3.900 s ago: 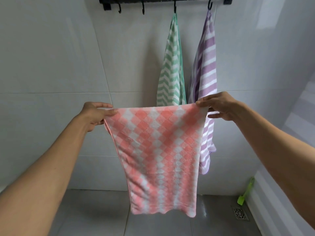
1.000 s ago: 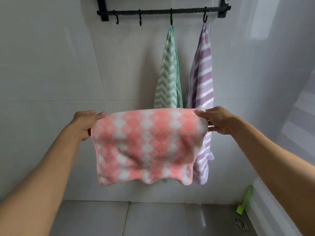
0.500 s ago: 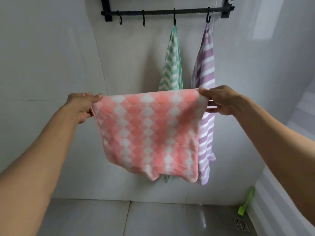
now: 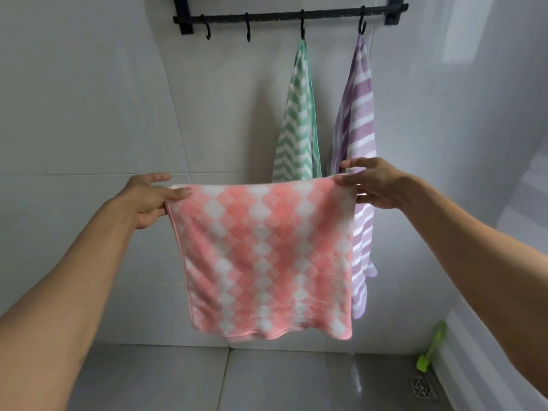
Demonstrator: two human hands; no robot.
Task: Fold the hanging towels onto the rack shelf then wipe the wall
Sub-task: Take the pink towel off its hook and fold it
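Observation:
A pink and white diamond-patterned towel (image 4: 267, 256) hangs flat in front of me, doubled over. My left hand (image 4: 151, 197) pinches its upper left corner and my right hand (image 4: 373, 185) pinches its upper right corner. Behind it, a green zigzag towel (image 4: 299, 120) and a purple striped towel (image 4: 358, 123) hang from two hooks on the right of a black hook rail (image 4: 284, 17). The rail is fixed high on the white tiled wall (image 4: 89, 114). The rack shelf above the rail is out of view.
Two hooks on the left of the rail carry nothing. Grey floor tiles (image 4: 178, 381) lie below. A green scraper (image 4: 430, 348) leans in the right corner near a floor drain (image 4: 424, 388). A white wall runs along the right side.
The towel was full length 3.9 s ago and is now doubled to half length. Over the last second it was flipped upward, swung, and has settled to hang straight; my hands dropped slightly.

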